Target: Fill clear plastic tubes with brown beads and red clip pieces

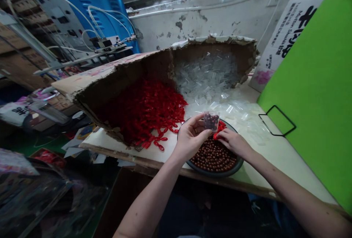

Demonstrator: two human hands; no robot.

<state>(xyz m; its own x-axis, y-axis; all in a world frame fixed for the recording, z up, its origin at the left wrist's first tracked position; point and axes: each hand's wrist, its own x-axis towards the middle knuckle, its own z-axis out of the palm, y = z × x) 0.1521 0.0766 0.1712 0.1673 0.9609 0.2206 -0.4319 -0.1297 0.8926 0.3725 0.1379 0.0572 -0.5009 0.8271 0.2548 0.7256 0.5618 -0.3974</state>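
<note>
My left hand (189,139) is closed on a small clear plastic box (211,121) with several dark brown balls inside. Just to its right, my right hand (234,142) pinches a red plastic piece (220,126) against or close beside the box; whether they touch I cannot tell. Both hands are above a dark round bowl (220,174) filled with shiny brown balls (216,156). Beyond the bowl to the left lies a heap of red plastic pieces (154,102), some spilled onto the white tabletop. Clear plastic boxes (209,73) are heaped behind the bowl.
A torn cardboard carton (121,69) on its side holds the red and clear heaps. At right stand a green panel (316,84), a black wire stand (277,121) and a printed white carton (286,36). Machinery with hoses (101,44) is at back left.
</note>
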